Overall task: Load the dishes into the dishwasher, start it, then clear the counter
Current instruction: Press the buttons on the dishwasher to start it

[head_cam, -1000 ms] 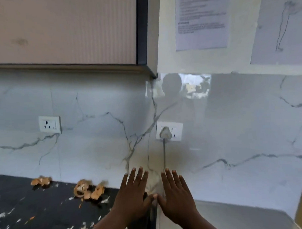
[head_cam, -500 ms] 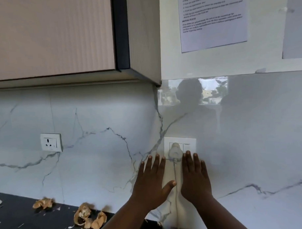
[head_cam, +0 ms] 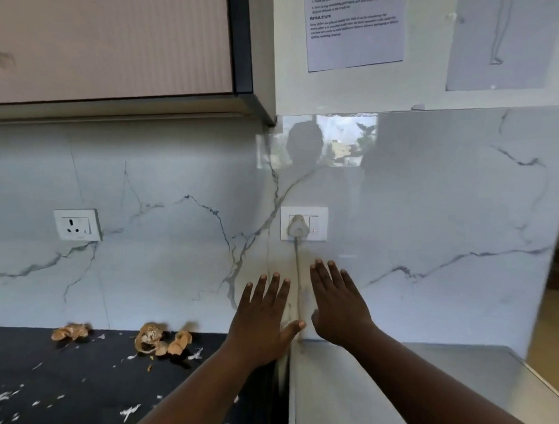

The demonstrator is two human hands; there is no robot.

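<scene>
You've got your left hand and right hand out flat, fingers spread, holding nothing, no dishes or dishwasher in view, peel scraps still on the counter, so clearing's left.

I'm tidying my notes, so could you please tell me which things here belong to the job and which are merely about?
Job: peel scraps on the black counter; plugged-in socket; both open hands, left, right.
Just about: empty socket; printed sheet; cupboard.
</scene>
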